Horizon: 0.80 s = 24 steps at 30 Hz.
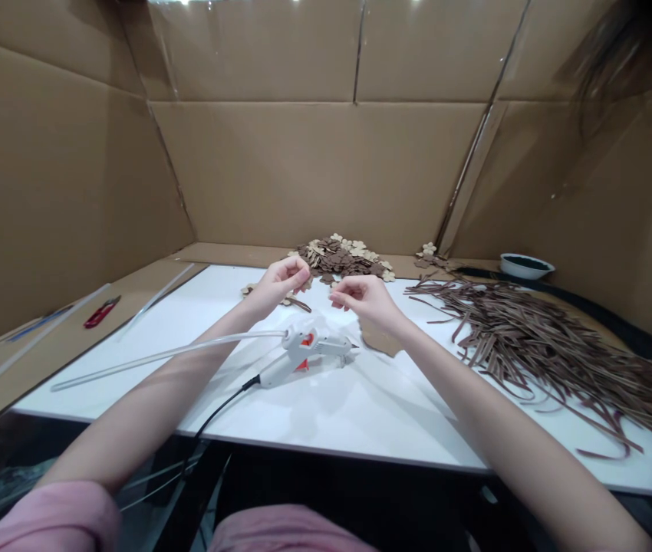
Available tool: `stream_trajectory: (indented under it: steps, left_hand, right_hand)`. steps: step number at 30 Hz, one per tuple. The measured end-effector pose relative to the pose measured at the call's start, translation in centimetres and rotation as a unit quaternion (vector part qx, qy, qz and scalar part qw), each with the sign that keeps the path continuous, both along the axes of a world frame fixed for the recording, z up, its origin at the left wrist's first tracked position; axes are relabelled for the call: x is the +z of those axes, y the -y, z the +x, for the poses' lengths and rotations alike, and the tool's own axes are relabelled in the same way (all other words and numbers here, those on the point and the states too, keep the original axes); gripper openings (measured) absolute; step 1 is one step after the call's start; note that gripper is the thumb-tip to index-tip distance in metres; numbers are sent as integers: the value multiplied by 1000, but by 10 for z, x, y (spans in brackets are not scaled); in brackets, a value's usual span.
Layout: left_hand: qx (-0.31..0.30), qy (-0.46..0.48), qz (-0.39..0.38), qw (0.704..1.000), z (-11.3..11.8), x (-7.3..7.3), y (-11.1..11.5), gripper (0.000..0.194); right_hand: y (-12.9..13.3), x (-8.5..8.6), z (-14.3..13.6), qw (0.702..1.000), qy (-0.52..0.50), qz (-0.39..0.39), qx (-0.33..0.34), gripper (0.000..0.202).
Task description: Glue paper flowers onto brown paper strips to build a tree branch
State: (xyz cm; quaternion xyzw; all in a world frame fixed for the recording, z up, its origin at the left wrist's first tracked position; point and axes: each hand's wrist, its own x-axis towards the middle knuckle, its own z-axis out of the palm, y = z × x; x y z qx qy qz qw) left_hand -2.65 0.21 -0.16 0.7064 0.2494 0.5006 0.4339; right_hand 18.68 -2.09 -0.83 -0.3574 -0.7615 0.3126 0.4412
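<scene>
My left hand (287,282) is raised over the white board (234,414), thumb and fingers pinched on a small brown piece, perhaps a flower cutout. To its right, my right hand (363,297) has its fingertips pressed together; whatever is between them is too small to make out. A white glue gun (303,351) with a red-orange trigger stands below both hands, a long clear glue stick (159,359) coming out of its back. Beyond the hands lies a heap of brown and tan flower cutouts (346,257). A few more pieces (248,291) are beside my left hand.
Many brown strips (544,345) spread over the right side. Behind them sits a white bowl (526,266) with dark green contents. A red cutter (101,313) lies at the left. Cardboard walls (303,169) surround the board. A black cord (216,410) runs off the front edge.
</scene>
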Motion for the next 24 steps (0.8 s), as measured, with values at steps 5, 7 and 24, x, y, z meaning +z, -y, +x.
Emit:
stream_trajectory:
  steps: [5,7,24]
  left_hand:
    - [-20,-2,-9,1000,1,-3,-2,35]
    - [-26,-8,-10,1000,1,-4,-3,35]
    - [-45,-29,-48,997,4,-8,1,35]
  right_hand:
    - [-18,-8,31,997,-13,-48,-64,23]
    - [-21,-9,44,993,-16,-65,-93,25]
    - [-21,-13,78,974,140,-45,-174,32]
